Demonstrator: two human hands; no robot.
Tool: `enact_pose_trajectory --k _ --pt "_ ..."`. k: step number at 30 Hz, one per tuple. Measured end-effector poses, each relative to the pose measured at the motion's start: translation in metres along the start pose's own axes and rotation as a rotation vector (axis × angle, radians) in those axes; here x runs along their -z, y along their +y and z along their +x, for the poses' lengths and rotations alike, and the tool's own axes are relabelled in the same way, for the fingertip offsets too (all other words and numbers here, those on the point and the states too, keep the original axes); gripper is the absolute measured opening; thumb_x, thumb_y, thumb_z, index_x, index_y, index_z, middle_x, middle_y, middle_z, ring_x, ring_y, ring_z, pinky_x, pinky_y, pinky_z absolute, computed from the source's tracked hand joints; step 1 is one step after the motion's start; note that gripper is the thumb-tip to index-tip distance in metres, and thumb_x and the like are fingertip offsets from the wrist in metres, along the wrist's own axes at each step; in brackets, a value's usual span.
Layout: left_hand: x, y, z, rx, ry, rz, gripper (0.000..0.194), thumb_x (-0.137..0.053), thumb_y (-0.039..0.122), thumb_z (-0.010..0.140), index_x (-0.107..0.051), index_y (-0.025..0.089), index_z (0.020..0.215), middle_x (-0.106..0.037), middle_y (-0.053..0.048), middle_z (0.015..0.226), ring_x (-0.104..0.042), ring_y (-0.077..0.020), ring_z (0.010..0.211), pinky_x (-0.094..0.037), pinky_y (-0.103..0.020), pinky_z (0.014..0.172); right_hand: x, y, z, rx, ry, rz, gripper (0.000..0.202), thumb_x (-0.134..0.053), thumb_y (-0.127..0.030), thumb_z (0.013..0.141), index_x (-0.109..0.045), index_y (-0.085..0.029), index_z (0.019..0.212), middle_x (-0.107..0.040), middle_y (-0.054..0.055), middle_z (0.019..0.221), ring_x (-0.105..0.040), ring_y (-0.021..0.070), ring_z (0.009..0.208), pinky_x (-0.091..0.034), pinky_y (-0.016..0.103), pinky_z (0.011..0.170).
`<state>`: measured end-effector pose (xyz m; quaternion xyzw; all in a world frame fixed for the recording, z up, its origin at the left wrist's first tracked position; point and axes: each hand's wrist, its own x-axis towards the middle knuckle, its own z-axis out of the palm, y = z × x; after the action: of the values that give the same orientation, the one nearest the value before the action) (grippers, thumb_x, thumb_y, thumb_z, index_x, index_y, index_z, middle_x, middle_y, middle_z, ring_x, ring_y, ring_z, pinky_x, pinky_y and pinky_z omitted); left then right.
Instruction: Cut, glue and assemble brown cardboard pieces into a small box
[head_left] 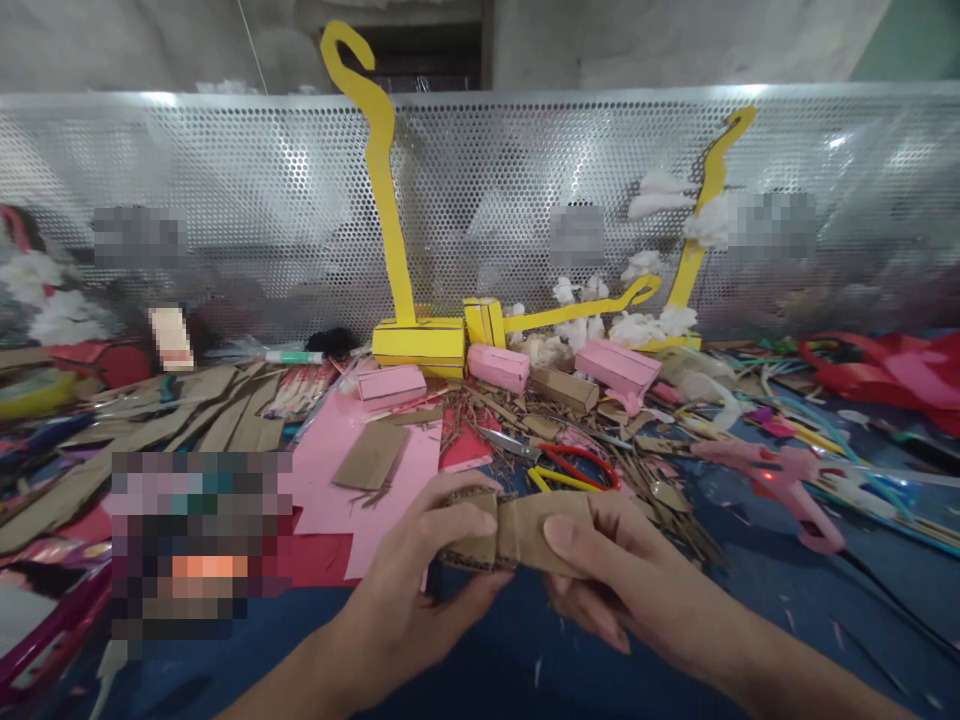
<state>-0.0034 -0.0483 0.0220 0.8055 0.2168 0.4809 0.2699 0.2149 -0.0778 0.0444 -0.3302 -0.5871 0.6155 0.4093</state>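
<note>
Both my hands grip a piece of folded brown cardboard above the front of the table. My left hand is closed on its left end, where the corrugated edges show in layers. At the right end my right hand pinches the flat part, thumb on top. A crease or seam runs across the cardboard between my hands. Just behind it lie scissors with red and yellow handles, blades pointing left. A flat cardboard rectangle rests on pink paper to the left.
Yellow box shapes with tall curved strips stand against the perforated metal panel. Pink boxes sit before them. A pink glue gun with its cord lies at right. Cardboard strips, scraps and red ribbon crowd the sides.
</note>
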Motion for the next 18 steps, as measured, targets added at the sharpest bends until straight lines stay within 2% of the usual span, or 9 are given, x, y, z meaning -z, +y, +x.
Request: enact_pose_trajectory --k 6,11,13,18 --pt "0.003 -0.004 -0.006 0.025 0.011 -0.008 0.04 -0.072 0.006 0.083 -0.061 0.031 0.111 -0.061 -0.01 0.134 -0.061 -0.0271 0.121 -0.05 -0.042 0.099 0.001 -0.003 -0.002 0.021 -0.031 -0.098 0.057 -0.05 -0.061 0.098 -0.053 -0.02 0.057 -0.045 -0.005 0.041 -0.039 0.0082 0.037 -0.033 0.023 0.044" --pt "0.001 -0.01 -0.013 0.154 0.059 -0.121 0.024 -0.077 0.014 0.08 -0.066 0.027 0.096 -0.065 -0.011 0.13 -0.061 -0.0288 0.123 -0.047 -0.047 0.106 0.0 -0.004 -0.003 -0.011 -0.047 -0.145 0.052 -0.05 -0.062 0.097 -0.055 -0.019 0.067 -0.046 -0.006 0.044 -0.037 0.0072 0.036 -0.03 0.021 0.041" --pt "0.001 -0.011 -0.014 0.149 0.067 -0.118 0.028 -0.077 0.012 0.08 -0.065 0.028 0.1 -0.065 -0.01 0.131 -0.061 -0.0288 0.124 -0.046 -0.047 0.107 0.0 -0.004 -0.004 -0.014 -0.037 -0.161 0.051 -0.05 -0.063 0.097 -0.056 -0.019 0.071 -0.047 -0.005 0.047 -0.037 0.0068 0.037 -0.029 0.021 0.04" --pt "0.003 0.0 -0.008 0.163 0.053 -0.029 0.066 -0.082 0.009 0.074 -0.055 0.033 0.13 -0.067 -0.009 0.13 -0.064 -0.028 0.119 -0.051 -0.042 0.103 0.0 -0.008 -0.005 0.02 -0.063 -0.239 0.049 -0.048 -0.06 0.098 -0.056 -0.018 0.075 -0.05 -0.003 0.058 -0.042 0.0082 0.046 -0.032 0.021 0.044"
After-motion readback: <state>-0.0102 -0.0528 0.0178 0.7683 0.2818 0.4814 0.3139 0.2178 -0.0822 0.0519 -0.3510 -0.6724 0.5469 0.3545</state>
